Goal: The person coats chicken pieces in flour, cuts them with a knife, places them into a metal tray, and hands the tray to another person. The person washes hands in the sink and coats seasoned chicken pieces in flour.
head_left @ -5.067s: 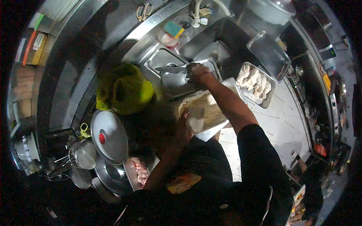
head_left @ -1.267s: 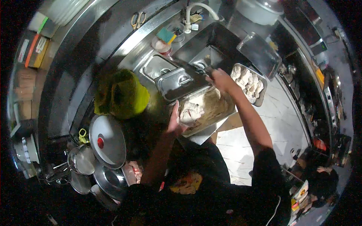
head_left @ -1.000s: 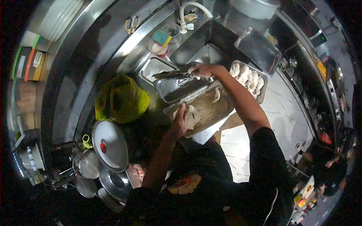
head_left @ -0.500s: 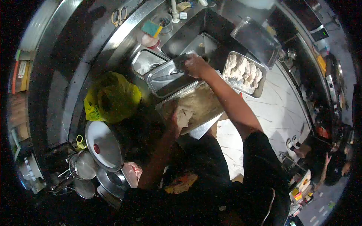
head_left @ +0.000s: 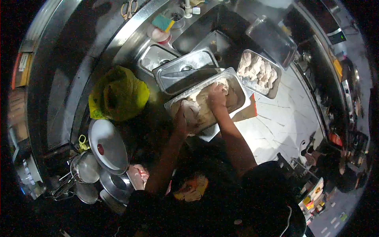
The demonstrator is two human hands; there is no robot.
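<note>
While the left hand [head_left: 180, 119] grasps a pale coated piece [head_left: 192, 109] at the left end of a deep metal pan [head_left: 241, 85], the right hand [head_left: 216, 97] is down in the pale powder [head_left: 203, 102] toward the other end, fingers bent; whether it holds anything, I cannot tell. The piece lies against the left hand and apart from the right, so the left is nearer. Set aslant, the pan's long axis runs from lower left to upper right, with powder between the hands (the piece's own long axis is too blurred to tell). Just beyond the pan, a knife [head_left: 181, 74] lies across a metal lid [head_left: 170, 85]. To the right, a shallower tray [head_left: 259, 89] holds several coated pieces [head_left: 256, 71] side by side.
</note>
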